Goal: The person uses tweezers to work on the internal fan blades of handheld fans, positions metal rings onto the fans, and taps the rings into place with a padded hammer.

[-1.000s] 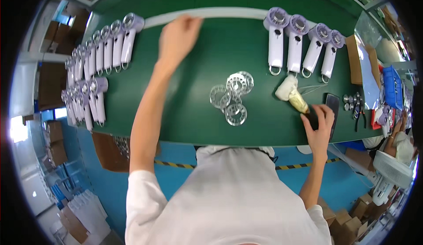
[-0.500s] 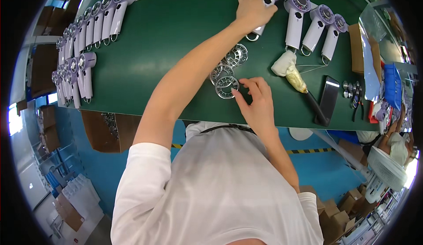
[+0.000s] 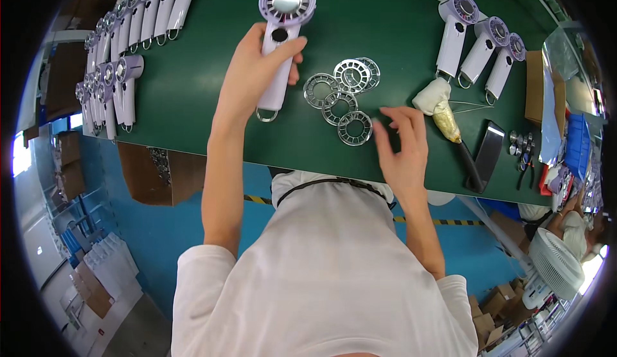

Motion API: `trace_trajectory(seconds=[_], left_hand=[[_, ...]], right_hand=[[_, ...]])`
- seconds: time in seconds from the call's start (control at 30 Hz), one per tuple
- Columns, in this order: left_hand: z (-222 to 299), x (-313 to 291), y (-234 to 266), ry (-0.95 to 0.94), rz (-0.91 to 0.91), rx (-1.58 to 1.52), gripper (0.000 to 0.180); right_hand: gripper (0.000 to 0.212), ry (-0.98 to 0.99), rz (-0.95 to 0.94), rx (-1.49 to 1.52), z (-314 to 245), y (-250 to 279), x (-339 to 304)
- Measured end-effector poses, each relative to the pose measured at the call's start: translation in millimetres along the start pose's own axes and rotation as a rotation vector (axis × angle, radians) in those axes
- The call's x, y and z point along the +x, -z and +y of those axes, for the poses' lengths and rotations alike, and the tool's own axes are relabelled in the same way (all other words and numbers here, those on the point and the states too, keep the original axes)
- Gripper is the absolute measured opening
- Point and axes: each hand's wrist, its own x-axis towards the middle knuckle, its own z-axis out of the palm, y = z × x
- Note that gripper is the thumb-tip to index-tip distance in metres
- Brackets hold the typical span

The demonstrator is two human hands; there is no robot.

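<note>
My left hand (image 3: 252,73) is wrapped round the white handle of a handheld fan (image 3: 287,3), whose round lilac head with a shiny centre points away from me. A wire loop hangs at the handle's lower end. Several silver slotted rings (image 3: 355,129) lie loosely grouped on the green table, some overlapping. Just right of the nearest ring is my right hand (image 3: 405,143), empty, its thumb and fingers apart.
Three more handheld fans (image 3: 452,45) lie at the back right, and rows of them (image 3: 148,16) stand at the left. Toward the right are a cloth-wrapped tool (image 3: 443,109), a black phone (image 3: 491,145), pliers (image 3: 526,164), a cardboard box (image 3: 535,84) and a blue bin (image 3: 577,145).
My left hand has carried one fan from the back right group leftward, and it is now in front of me. My right hand has drawn slightly away from the nearest ring.
</note>
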Motion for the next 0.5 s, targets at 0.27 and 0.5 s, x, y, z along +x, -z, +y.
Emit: trace_trajectory(seconds=[0.27,0.5], left_hand=[[-22,-42,-4,0.133,-0.019,-0.052,0.038],[-14,-57,-13,0.134,-0.093,-0.037,0.041]], right_hand=[[0.036,0.477,-0.441,-0.297,-23,2,22],[0.027,-0.04,-0.295,0.207,-18,33,28]])
